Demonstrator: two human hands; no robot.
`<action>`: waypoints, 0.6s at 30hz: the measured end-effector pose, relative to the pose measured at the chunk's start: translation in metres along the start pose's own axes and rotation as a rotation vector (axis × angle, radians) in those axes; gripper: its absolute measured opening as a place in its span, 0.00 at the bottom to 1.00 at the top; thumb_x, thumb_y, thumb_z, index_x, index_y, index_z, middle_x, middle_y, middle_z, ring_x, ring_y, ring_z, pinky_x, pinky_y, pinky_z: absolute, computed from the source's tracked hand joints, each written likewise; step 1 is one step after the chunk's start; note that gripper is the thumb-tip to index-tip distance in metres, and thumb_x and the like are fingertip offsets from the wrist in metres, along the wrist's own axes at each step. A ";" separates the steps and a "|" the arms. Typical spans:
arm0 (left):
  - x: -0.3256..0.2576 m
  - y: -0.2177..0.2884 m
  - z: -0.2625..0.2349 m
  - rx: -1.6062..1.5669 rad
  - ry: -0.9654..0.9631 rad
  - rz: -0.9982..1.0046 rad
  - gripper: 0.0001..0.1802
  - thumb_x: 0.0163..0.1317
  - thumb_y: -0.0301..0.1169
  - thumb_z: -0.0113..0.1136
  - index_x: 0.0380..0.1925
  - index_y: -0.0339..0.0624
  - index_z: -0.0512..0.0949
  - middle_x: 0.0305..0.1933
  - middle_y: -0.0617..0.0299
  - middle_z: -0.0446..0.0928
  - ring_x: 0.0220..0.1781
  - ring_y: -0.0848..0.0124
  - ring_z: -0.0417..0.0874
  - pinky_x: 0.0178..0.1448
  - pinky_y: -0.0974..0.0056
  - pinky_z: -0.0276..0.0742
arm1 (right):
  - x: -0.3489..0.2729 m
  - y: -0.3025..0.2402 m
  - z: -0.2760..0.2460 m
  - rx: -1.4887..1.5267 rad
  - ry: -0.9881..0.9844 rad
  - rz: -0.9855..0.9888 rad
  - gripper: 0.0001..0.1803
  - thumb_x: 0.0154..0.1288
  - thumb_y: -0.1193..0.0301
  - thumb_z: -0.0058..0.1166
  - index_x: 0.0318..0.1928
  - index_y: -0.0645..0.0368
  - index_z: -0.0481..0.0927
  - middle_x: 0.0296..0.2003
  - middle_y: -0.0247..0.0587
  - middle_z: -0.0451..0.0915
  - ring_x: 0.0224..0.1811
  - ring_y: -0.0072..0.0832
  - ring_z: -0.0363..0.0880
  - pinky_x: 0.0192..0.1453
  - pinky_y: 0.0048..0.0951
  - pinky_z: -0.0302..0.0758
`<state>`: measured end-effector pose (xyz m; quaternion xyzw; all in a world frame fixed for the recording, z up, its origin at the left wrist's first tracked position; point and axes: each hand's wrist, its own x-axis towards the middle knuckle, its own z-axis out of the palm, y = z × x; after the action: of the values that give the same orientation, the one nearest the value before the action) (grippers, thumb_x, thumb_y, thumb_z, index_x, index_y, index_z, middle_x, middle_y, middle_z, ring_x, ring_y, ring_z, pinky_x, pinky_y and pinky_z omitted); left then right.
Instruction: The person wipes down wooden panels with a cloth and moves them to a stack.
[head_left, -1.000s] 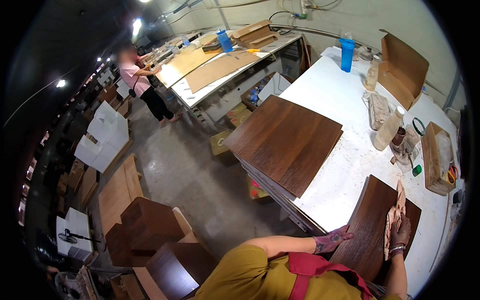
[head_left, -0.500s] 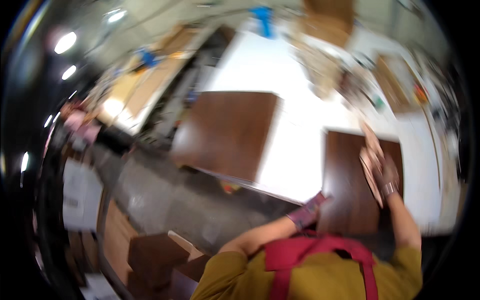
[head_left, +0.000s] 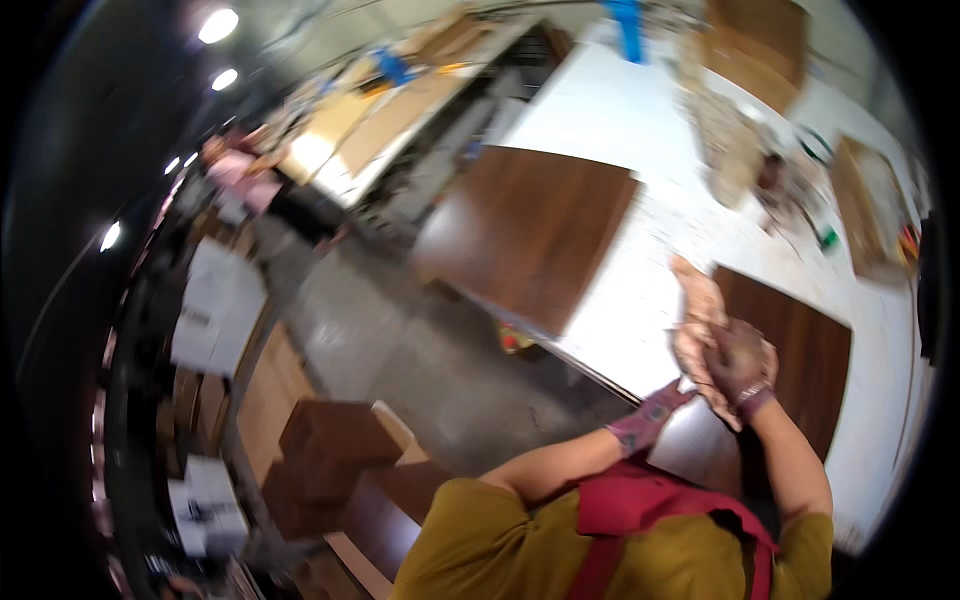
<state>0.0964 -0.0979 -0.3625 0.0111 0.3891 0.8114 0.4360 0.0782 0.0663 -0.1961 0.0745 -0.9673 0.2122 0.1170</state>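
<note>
A dark brown wood-look panel (head_left: pixel 795 350) lies on the white worktable right in front of me. My right hand (head_left: pixel 742 358), in a dark glove, grips a crumpled pinkish-beige cloth (head_left: pixel 695 315) over the panel's left part. My left hand (head_left: pixel 655 415), in a purplish glove, is at the panel's near left edge, close to the cloth; its fingers are too blurred and hidden to read. A second brown panel (head_left: pixel 540 230) lies farther left on the table, reaching its left edge.
On the far table sit a cardboard box (head_left: pixel 755 50), a blue object (head_left: pixel 627 30), a bundle of beige cloth (head_left: pixel 730 150) and an open carton (head_left: pixel 870 210). Brown boards (head_left: pixel 335 450) stand at the lower left. A person in pink (head_left: pixel 240 180) is beside another workbench (head_left: pixel 400 115).
The cloth in my right hand has moved left across the panel, from its middle to its left edge. My view has turned, shifting the surroundings rightward. My left hand stays at the near edge.
</note>
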 end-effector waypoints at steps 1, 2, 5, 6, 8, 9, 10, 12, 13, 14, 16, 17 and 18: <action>-0.030 0.045 0.045 0.127 -0.009 -0.006 0.34 0.66 0.43 0.59 0.65 0.34 0.61 0.58 0.56 0.72 0.57 0.68 0.72 0.63 0.62 0.66 | -0.001 0.029 0.012 -0.042 0.015 0.143 0.16 0.61 0.64 0.49 0.45 0.58 0.79 0.38 0.50 0.76 0.43 0.50 0.73 0.48 0.48 0.69; -0.028 0.029 0.044 0.210 -0.005 0.047 0.39 0.63 0.46 0.60 0.66 0.32 0.60 0.61 0.54 0.70 0.60 0.66 0.70 0.66 0.62 0.63 | -0.003 0.058 0.013 -0.127 0.088 0.175 0.15 0.62 0.63 0.49 0.44 0.58 0.79 0.38 0.51 0.77 0.42 0.50 0.74 0.46 0.47 0.71; -0.014 0.060 0.039 0.283 -0.029 0.075 0.47 0.62 0.52 0.59 0.69 0.28 0.54 0.69 0.50 0.62 0.69 0.64 0.61 0.72 0.63 0.55 | 0.052 0.088 0.000 -0.251 -0.017 0.406 0.16 0.64 0.59 0.48 0.41 0.59 0.79 0.38 0.52 0.78 0.41 0.50 0.76 0.44 0.47 0.73; -0.013 0.054 0.036 0.276 -0.022 0.058 0.49 0.62 0.52 0.60 0.69 0.27 0.52 0.70 0.49 0.59 0.71 0.63 0.59 0.72 0.63 0.54 | 0.053 0.086 0.008 -0.282 -0.081 0.418 0.17 0.64 0.58 0.48 0.41 0.59 0.79 0.38 0.52 0.78 0.41 0.50 0.76 0.44 0.47 0.73; -0.002 0.045 0.028 0.270 -0.028 0.015 0.52 0.61 0.51 0.61 0.69 0.25 0.48 0.73 0.46 0.55 0.74 0.63 0.56 0.74 0.64 0.51 | 0.048 0.048 0.032 -0.354 0.004 0.179 0.16 0.62 0.58 0.50 0.41 0.56 0.79 0.40 0.50 0.76 0.45 0.47 0.74 0.49 0.46 0.70; 0.001 0.037 0.021 0.262 -0.015 -0.002 0.53 0.60 0.51 0.62 0.70 0.24 0.46 0.74 0.44 0.52 0.75 0.63 0.54 0.74 0.65 0.50 | 0.051 0.029 0.027 -0.246 -0.043 0.124 0.15 0.62 0.59 0.50 0.42 0.56 0.79 0.41 0.49 0.76 0.46 0.47 0.73 0.49 0.46 0.70; 0.005 0.022 0.015 0.218 0.047 -0.005 0.53 0.60 0.50 0.63 0.70 0.24 0.46 0.74 0.45 0.53 0.75 0.63 0.55 0.74 0.65 0.50 | 0.050 0.012 0.018 -0.137 -0.084 0.086 0.15 0.62 0.60 0.50 0.42 0.56 0.79 0.41 0.49 0.75 0.47 0.47 0.73 0.50 0.46 0.69; 0.023 -0.006 0.006 0.140 0.152 -0.012 0.53 0.59 0.47 0.65 0.70 0.25 0.46 0.74 0.46 0.53 0.74 0.64 0.56 0.74 0.65 0.51 | 0.032 0.086 0.037 -0.266 0.064 0.148 0.16 0.62 0.61 0.51 0.45 0.57 0.79 0.42 0.51 0.76 0.47 0.50 0.74 0.51 0.47 0.71; 0.028 -0.011 0.002 0.117 0.134 0.003 0.53 0.59 0.47 0.65 0.70 0.25 0.45 0.74 0.46 0.52 0.74 0.64 0.56 0.74 0.65 0.51 | 0.022 0.118 0.028 -0.166 0.137 0.338 0.21 0.68 0.54 0.45 0.44 0.60 0.79 0.45 0.54 0.78 0.47 0.52 0.75 0.50 0.50 0.71; 0.035 -0.016 0.000 0.092 0.113 0.018 0.54 0.59 0.46 0.66 0.70 0.25 0.45 0.74 0.46 0.52 0.74 0.64 0.56 0.74 0.65 0.51 | 0.010 0.145 0.006 -0.039 0.164 0.492 0.24 0.69 0.53 0.43 0.45 0.62 0.78 0.42 0.58 0.79 0.43 0.55 0.77 0.47 0.50 0.73; 0.039 -0.030 0.000 0.037 0.043 0.015 0.54 0.58 0.45 0.67 0.70 0.26 0.44 0.74 0.47 0.52 0.74 0.64 0.56 0.74 0.65 0.51 | -0.037 0.230 -0.024 -0.254 0.108 0.691 0.26 0.70 0.52 0.42 0.48 0.65 0.77 0.38 0.62 0.78 0.40 0.57 0.77 0.42 0.49 0.74; 0.036 -0.026 0.007 0.038 0.040 -0.045 0.50 0.62 0.43 0.63 0.72 0.30 0.45 0.75 0.49 0.51 0.74 0.63 0.57 0.74 0.64 0.52 | -0.052 0.223 -0.029 -0.382 0.343 0.613 0.23 0.71 0.53 0.44 0.42 0.61 0.80 0.29 0.61 0.76 0.29 0.50 0.76 0.35 0.50 0.69; 0.030 -0.010 0.007 0.338 0.006 0.053 0.40 0.66 0.39 0.58 0.71 0.35 0.50 0.71 0.54 0.57 0.70 0.63 0.61 0.73 0.63 0.55 | -0.062 0.211 -0.035 -0.416 0.347 0.605 0.22 0.71 0.54 0.43 0.44 0.61 0.80 0.32 0.60 0.77 0.33 0.49 0.76 0.39 0.49 0.69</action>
<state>0.0873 -0.0684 -0.3737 0.0923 0.5210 0.7455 0.4053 0.1033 0.2772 -0.2644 -0.2757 -0.9338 0.0464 0.2234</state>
